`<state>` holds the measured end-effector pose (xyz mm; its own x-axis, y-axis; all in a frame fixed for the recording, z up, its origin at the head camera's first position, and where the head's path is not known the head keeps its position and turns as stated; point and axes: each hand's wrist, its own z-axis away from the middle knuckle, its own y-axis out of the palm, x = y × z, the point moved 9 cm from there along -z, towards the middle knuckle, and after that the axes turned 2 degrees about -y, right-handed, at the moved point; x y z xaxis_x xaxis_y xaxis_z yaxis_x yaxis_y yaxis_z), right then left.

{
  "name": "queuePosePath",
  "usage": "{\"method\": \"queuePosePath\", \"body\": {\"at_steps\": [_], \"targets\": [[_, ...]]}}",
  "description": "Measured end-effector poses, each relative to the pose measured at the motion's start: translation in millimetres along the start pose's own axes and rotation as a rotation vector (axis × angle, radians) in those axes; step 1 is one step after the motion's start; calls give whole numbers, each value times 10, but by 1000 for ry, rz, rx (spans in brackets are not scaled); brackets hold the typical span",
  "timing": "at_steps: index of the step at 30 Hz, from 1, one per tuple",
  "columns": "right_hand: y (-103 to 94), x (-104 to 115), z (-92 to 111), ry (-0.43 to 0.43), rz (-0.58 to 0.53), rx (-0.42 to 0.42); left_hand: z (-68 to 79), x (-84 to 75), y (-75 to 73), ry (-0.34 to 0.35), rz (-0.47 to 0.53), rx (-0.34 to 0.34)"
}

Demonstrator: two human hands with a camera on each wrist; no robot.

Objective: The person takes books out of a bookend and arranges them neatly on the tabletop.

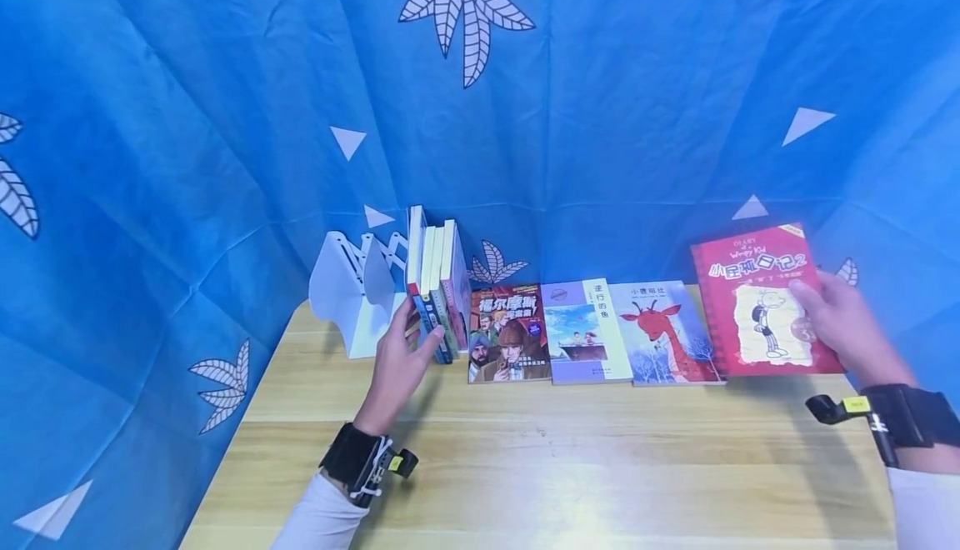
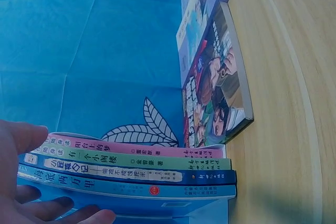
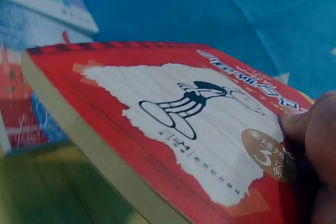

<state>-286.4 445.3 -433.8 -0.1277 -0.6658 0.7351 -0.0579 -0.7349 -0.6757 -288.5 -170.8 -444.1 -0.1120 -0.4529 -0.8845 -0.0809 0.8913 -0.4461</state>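
Red book (image 1: pixel 767 304), one: grasped at its side by right fingers (image 1: pixel 843 317). Upright books (image 1: pixel 436 283), one row: clasped by left fingers (image 1: pixel 399 358), beside white bookend (image 1: pixel 333 283), on desk (image 1: pixel 570 450).

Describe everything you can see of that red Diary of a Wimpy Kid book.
The red Diary of a Wimpy Kid book looks like a closed paperback with pale page edges. Its front cover carries Chinese lettering with a 2, a torn white-paper design with a line-drawn figure, and a round gold-brown badge; dark marks run along its left edge. The person's right hand grips its right side. Tilted, front cover showing, it appears raised above the wooden table, right of the red-deer book.
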Motion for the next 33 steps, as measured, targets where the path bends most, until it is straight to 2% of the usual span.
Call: {"method": "queuePosePath", "body": {"at_steps": [5, 9, 14, 24, 28, 33], "targets": [[1, -146, -84, -5, 80, 24, -4, -20, 5, 7, -4, 0], [24, -247, -128, 21, 85, 75, -11, -32, 14, 3, -7, 2], [30, -293, -196, 5, 130, 108, -11, -31, 35, 5, -3, 4], [124, -401, -348, 35, 125, 176, -21, -3, 38, 7, 19, -1], [168, -414, -388, 19, 122, 180, -27, 5, 46, 0, 15, -2], [196, -397, -453, -48, 216, 155, -22, 40, 48, -9, 8, -2]]}}
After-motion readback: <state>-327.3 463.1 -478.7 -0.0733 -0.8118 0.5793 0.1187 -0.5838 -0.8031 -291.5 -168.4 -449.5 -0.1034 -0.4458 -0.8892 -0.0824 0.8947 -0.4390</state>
